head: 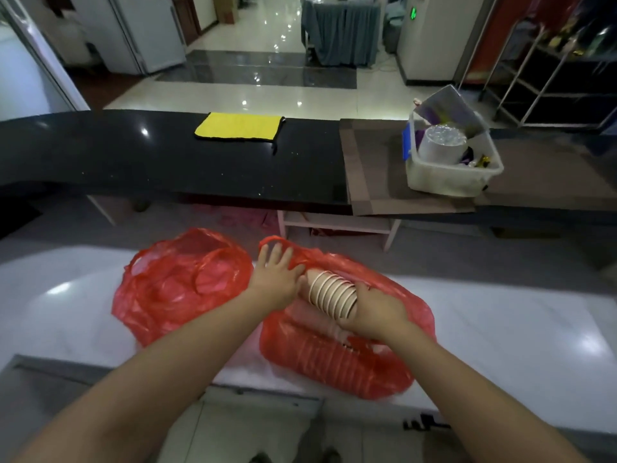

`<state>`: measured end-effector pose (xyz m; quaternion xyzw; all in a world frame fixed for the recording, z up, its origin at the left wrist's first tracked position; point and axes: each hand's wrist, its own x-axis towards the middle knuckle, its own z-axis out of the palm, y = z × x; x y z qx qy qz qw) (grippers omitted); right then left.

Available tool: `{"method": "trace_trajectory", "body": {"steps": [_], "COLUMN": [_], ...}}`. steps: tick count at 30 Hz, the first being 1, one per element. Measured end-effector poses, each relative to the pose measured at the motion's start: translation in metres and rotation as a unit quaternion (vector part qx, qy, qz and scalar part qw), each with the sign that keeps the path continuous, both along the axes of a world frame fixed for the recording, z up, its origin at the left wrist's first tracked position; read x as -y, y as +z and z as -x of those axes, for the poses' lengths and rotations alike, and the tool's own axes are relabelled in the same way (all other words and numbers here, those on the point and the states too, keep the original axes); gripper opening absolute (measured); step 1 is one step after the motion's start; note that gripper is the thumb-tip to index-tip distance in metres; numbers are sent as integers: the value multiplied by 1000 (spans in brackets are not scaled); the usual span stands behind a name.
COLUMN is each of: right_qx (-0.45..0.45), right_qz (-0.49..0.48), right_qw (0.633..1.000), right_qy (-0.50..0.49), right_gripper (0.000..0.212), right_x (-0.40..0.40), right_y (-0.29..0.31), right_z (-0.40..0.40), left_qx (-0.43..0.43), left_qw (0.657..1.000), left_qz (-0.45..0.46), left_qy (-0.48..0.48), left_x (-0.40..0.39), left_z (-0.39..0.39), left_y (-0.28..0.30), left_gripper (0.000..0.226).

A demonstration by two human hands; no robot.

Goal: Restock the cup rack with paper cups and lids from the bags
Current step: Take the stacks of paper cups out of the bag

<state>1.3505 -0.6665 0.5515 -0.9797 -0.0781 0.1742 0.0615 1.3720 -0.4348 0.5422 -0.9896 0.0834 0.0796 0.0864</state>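
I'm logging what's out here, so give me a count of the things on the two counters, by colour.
Red plastic bags: 2
Yellow cloth: 1
Clear plastic bin: 1
Tan stack of paper cups: 1
Total: 5

Two bags side by side on near counter (500, 315): left bag (173, 289), right bag (384, 355) w/ cup stack (330, 294) over it. Cloth (238, 126) & bin (450, 175) on far counter (133, 155) behind.

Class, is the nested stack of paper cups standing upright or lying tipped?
Tipped: the stack of paper cups lies nearly sideways over the red plastic bag, gripped by the right hand.
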Motion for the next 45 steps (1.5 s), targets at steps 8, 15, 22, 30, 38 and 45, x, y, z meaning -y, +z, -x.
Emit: {"method": "trace_trajectory", "body": {"steps": [8,15,22,30,38,45], "right_qx": [-37,6,50,14,-51,-105], "right_qz": [-66,-183,-317,-424,-446,-469], "right_qw": [991,966,933,905,877,823], "right_qy": [-108,-183,-163,-12,171,303], "right_gripper": [86,75,56,65,67,58], "right_x": [11,-1,-61,-167,-304,-429], "right_y": [35,59,76,56,37,41], "right_z": [63,140,237,304,329,326], "left_qx": [30,78,81,84,200,264], "left_qw": [995,987,934,542,434,439], "left_qz": [83,118,347,770,771,723], "left_qy": [-37,-83,-8,327,420,463], "left_x": [27,11,-30,-114,-251,-367], "left_z": [47,135,246,335,405,464], "left_y": [25,44,40,63,64,75], "left_gripper": [50,48,56,76,48,93]}}
